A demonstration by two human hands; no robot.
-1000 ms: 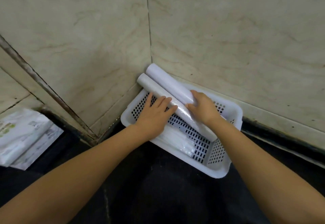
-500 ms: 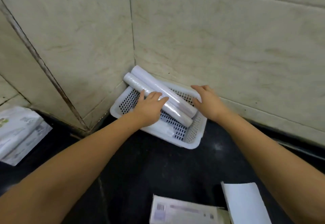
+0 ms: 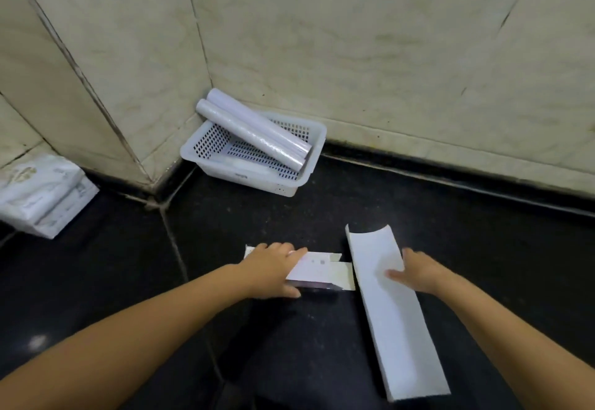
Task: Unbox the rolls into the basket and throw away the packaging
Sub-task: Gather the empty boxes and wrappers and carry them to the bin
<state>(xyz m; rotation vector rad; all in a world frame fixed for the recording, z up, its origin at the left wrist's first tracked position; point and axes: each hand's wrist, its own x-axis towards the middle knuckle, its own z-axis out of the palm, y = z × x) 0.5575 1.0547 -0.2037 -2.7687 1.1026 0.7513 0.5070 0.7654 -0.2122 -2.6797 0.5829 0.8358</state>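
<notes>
White rolls point(image 3: 254, 134) lying in basket point(image 3: 317, 139). Left hand point(image 3: 273, 268) gripping box point(image 3: 317, 271), fingers wrapped over it. Right hand point(image 3: 418, 272) flat on sleeve point(image 3: 392, 316), fingers spread.

A dark, speckled stone worktop point(image 3: 322, 223) fills the lower frame, meeting pale tiled walls. A white perforated basket point(image 3: 206, 157) sits in the far corner. White packets point(image 3: 42, 197) lie at the left edge. Near the centre lie an opened cardboard box point(image 3: 322, 272) and, just right, a long white curved insert point(image 3: 392, 313).
</notes>
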